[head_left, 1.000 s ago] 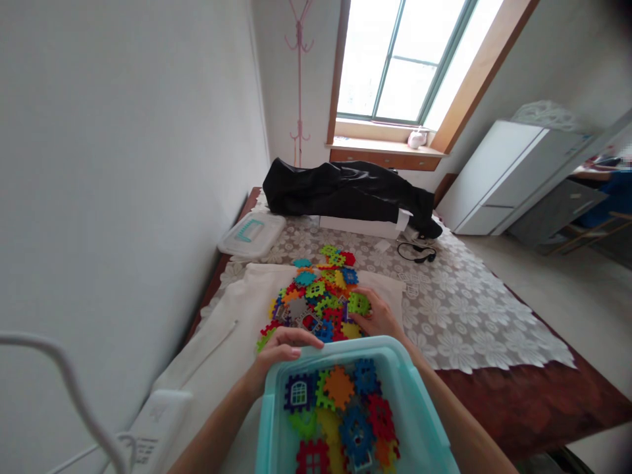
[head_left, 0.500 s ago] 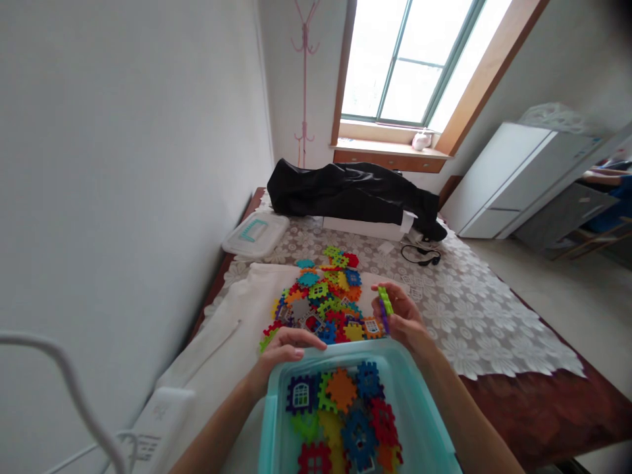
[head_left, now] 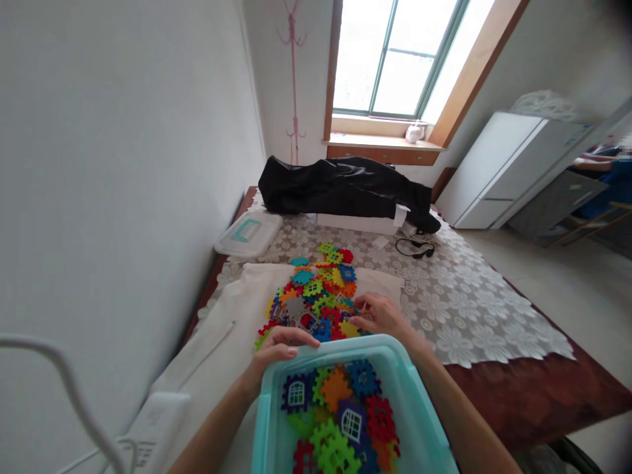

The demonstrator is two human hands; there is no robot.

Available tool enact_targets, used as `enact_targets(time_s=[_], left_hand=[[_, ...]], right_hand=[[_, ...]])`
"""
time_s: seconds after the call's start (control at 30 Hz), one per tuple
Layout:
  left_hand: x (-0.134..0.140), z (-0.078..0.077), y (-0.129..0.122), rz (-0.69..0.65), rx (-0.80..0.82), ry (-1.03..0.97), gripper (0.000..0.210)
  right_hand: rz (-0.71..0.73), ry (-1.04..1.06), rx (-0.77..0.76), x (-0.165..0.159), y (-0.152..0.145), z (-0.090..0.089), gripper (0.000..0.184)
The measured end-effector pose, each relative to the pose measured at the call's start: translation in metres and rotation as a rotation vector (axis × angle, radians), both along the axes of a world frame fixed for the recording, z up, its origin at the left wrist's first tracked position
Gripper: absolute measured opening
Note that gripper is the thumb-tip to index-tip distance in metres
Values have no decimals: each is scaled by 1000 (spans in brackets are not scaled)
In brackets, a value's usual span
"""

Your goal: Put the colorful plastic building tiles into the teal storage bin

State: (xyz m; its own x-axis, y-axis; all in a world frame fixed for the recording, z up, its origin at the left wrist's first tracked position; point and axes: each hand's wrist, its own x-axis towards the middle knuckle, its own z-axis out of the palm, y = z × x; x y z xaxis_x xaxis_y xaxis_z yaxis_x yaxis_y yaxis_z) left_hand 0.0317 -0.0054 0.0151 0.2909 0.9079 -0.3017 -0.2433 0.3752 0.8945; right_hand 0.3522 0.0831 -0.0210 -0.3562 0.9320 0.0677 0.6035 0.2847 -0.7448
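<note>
The left hand (head_left: 282,343) grips the far left rim of the teal bin (head_left: 266,421), fingers curled over its edge. The right hand (head_left: 382,316) rests just past the bin's far rim, fingers bent down onto the near edge of the tile pile (head_left: 316,296); whether they pinch a tile I cannot tell.

The pile lies on a white cloth (head_left: 232,309) spread over the lace-covered tabletop (head_left: 459,309). To the left the cloth runs close to the wall (head_left: 123,164), leaving little room on that side. To the right the lace lies bare out to its scalloped edge, with brown wood (head_left: 533,395) beyond. Behind the pile sit a lid (head_left: 247,234), a black bag (head_left: 345,187) over a white box (head_left: 358,224), and a black cable (head_left: 415,248).

The bin's near half is cut off by the frame's bottom edge, as are both forearms. Tiles inside overlap, so the lower ones are hidden. A white cord (head_left: 64,388) and a white device (head_left: 148,428) at lower left are only partly seen.

Half a second ago the right hand was raised, pinching a green and a purple tile; now it is down at the pile, and a green tile (head_left: 333,451) and a purple window tile (head_left: 351,422) lie on top in the bin.
</note>
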Motion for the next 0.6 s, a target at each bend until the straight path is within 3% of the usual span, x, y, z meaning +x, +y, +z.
enact_targets(time_s=[0.07, 0.13, 0.23, 0.37, 0.6], left_hand=[[0, 1, -1, 8, 1, 0, 35], [0, 1, -1, 13, 4, 0, 35], [1, 1, 0, 1, 11, -14, 35], [2, 2, 1, -26, 35, -36, 34], [-1, -10, 2, -1, 18, -12, 34]], right_hand=[[49, -91, -20, -4, -1, -8, 39], [75, -53, -42, -5, -2, -14, 45], [54, 160, -70, -5, -2, -16, 43], [-59, 437, -89, -3, 2, -6, 37], [-251, 1037, -233, 0, 2, 8, 45]])
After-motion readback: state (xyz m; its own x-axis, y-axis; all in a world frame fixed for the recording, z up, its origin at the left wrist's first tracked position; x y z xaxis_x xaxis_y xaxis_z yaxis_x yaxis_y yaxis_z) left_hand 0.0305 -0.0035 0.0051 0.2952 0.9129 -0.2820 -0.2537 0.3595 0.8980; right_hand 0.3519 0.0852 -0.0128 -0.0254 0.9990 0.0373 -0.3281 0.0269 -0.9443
